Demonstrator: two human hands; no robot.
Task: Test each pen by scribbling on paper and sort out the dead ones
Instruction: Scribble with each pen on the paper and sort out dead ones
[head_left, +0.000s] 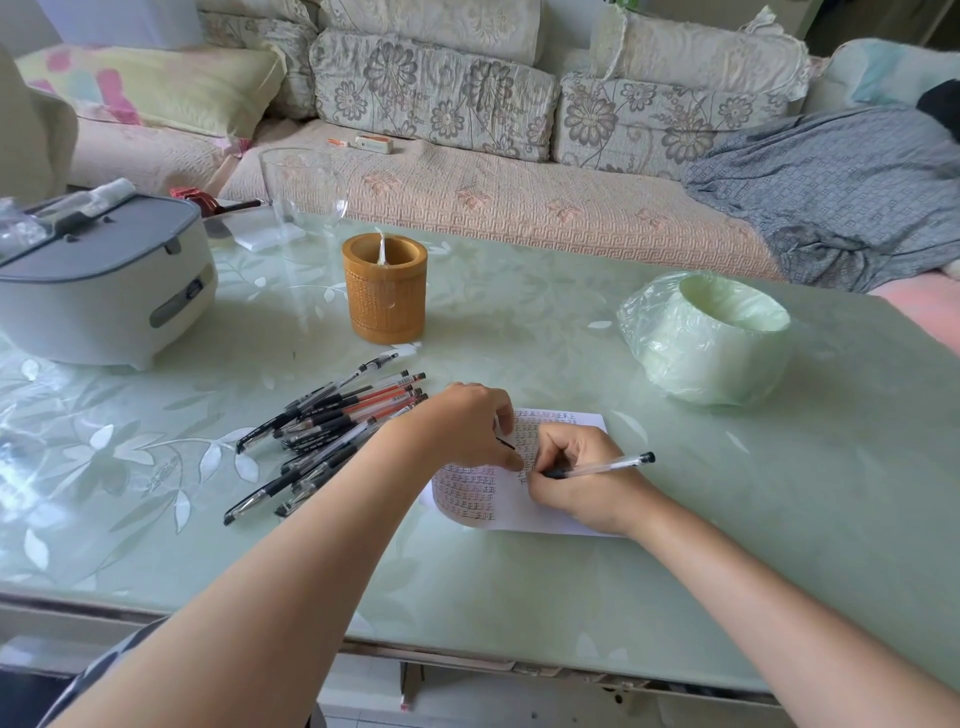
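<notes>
One pen (602, 466) is being gripped while roughly a dozen pens (332, 431) are lying heaped, overlapping too much to count exactly; one paper sheet (519, 514), bamboo holder (384, 291), glass vase (304, 192), bag roll (706, 343) and lidded box (98, 291) are sitting nearby

A table (519, 597) with a pale green, leaf-patterned top fills the lower frame. At the left edge stands a white cooker (98, 291) with a grey lid, shut. Behind it, upper left of centre, a clear glass vase (304, 192) stands upright near the table's far edge, beside a white pad (260, 239). At right centre lies a roll of pale green plastic bags (706, 338), its hollow core facing up. A sofa (519, 197) runs across the top, with floral cushions (431, 93) along its back and a yellow pillow (156, 85) at upper left. A small box (374, 144) lies on the seat. A grey blanket (831, 192) is crumpled at the right.
</notes>
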